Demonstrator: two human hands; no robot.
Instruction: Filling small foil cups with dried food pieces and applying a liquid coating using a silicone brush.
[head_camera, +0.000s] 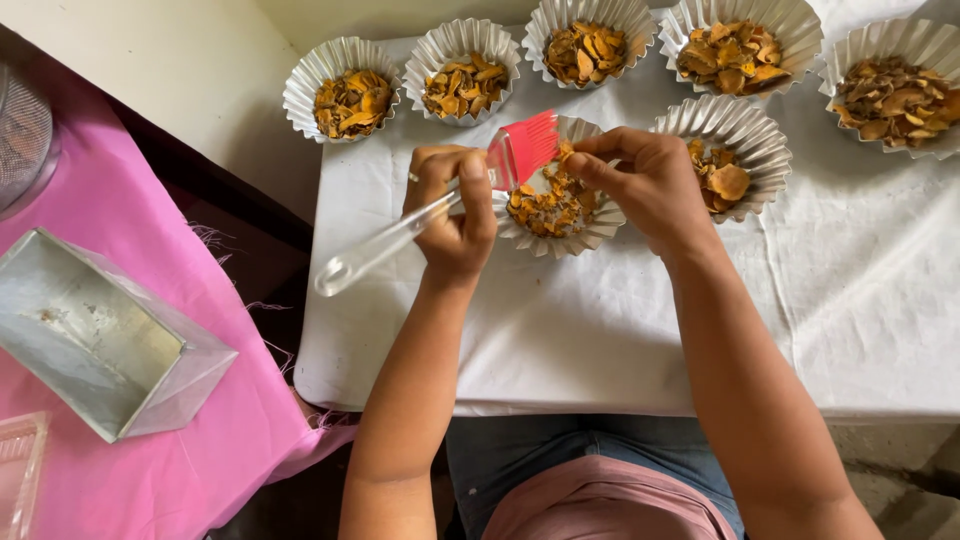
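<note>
Brush (440, 205) clamped in our left hand (455, 215), right hand (650, 185) pinching the middle cup's (590, 232) rim near the tabletop's far edge; we judged most cups already filled.

Soft, even daylight fills the view, brightest on the white cloth (850, 300) toward three o'clock. Shadows are faint, pooling darkest in the gap near seven o'clock. Focus is sharp at the centre, with slight wide-angle bending at the edges and mild glare on the metal tin (100, 340) at nine o'clock.
</note>
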